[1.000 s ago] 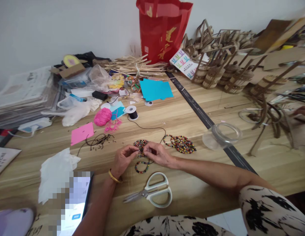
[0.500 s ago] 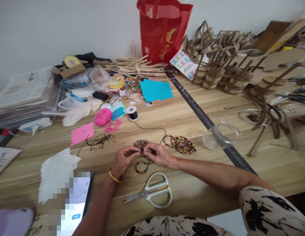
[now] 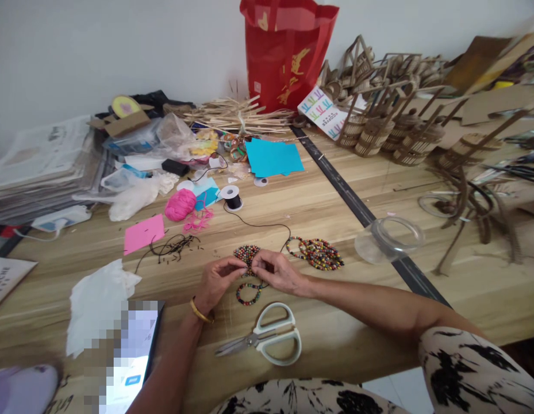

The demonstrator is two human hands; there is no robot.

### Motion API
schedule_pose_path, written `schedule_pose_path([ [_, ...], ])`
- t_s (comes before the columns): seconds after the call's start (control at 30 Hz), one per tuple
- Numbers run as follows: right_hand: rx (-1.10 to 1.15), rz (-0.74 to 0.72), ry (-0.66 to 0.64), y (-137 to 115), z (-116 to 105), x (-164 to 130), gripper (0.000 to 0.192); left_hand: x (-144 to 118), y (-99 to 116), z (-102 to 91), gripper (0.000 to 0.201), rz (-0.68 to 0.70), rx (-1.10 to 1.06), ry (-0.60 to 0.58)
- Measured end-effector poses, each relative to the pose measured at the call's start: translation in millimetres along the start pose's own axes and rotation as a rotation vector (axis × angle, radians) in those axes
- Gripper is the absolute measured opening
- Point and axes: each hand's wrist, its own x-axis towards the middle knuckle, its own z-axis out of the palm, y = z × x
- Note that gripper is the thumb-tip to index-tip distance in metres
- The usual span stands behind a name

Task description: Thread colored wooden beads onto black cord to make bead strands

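Note:
My left hand (image 3: 219,279) and my right hand (image 3: 277,271) meet fingertip to fingertip, each closed in a pinch. What lies between the fingers is too small to make out. Just behind the fingertips is a cluster of multicoloured beads (image 3: 246,252), partly covered by my hands. Below them a small beaded ring (image 3: 248,294) lies on the table. A thin black cord (image 3: 267,225) runs from its spool (image 3: 233,199) and disappears behind my right hand. Strings of colourful beads (image 3: 322,255) lie to the right. Scissors with white handles (image 3: 267,339) rest near me, blades slightly apart.
A phone (image 3: 139,356) and white tissue (image 3: 98,305) lie left of my left arm. Cord scraps (image 3: 174,248), pink yarn (image 3: 180,205) and blue sheets (image 3: 274,157) are beyond. A clear plastic ring (image 3: 396,237), small wooden buckets (image 3: 374,135) and a red bag (image 3: 286,57) stand farther off.
Almost nothing differs. My fingertips shift very slightly while staying pinched together over the beads; the things on the table stay in place.

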Motion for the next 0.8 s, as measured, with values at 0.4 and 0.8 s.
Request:
schedule_pose_path([
  [0.4, -0.007, 0.003, -0.013, -0.8, -0.3, -0.1, 0.005, 0.0, -3.0, 1.6, 0.012, 0.006, -0.013, -0.011],
  [0.8, 0.013, 0.014, -0.005, 1.8, 0.9, -0.2, 0.006, -0.4, -3.0, 3.2, 0.012, -0.011, -0.035, -0.049],
])
